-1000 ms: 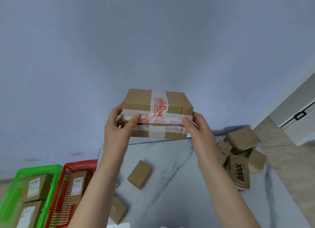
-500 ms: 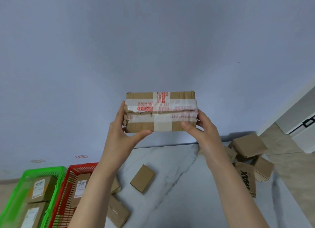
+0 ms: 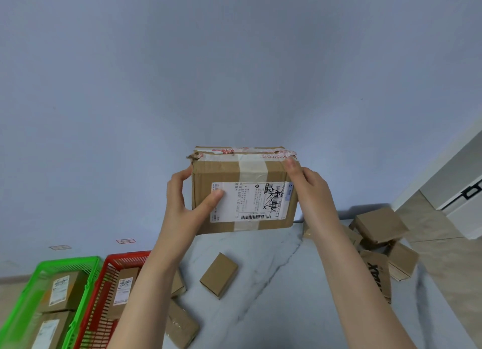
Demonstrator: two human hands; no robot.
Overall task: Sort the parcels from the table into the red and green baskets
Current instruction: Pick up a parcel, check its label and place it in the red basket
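Both hands hold a cardboard parcel (image 3: 245, 171) up in the air above the far part of the marble tabletop (image 3: 273, 309), its labelled face turned toward the camera. The left hand (image 3: 182, 208) grips the parcel's left edge. Its thumb lies flat on the corner of the white shipping label (image 3: 250, 201) and its other fingers curl round behind the side. The right hand (image 3: 310, 189) clasps the opposite edge, fingers wrapped over the right side, one fingertip up at the top corner where torn red-printed tape hangs loose. Pale tape runs down the middle of the face, above and below the label.

Below the hands, between the two forearms, a small plain box (image 3: 219, 275) lies on the tabletop. Lower down, just right of the left forearm, lies a taped parcel (image 3: 181, 325). To the right of the right forearm sits a heap of parcels (image 3: 378, 225), with a box with bold black lettering (image 3: 377, 277) just beside that forearm.

Down and to the left of the left hand stands the red basket (image 3: 114, 260), and directly beside it, further left, the green basket (image 3: 52, 264). A labelled parcel shows in the red one, and two labelled parcels in the green one. A pale blue wall (image 3: 234, 62) rises behind the hands.
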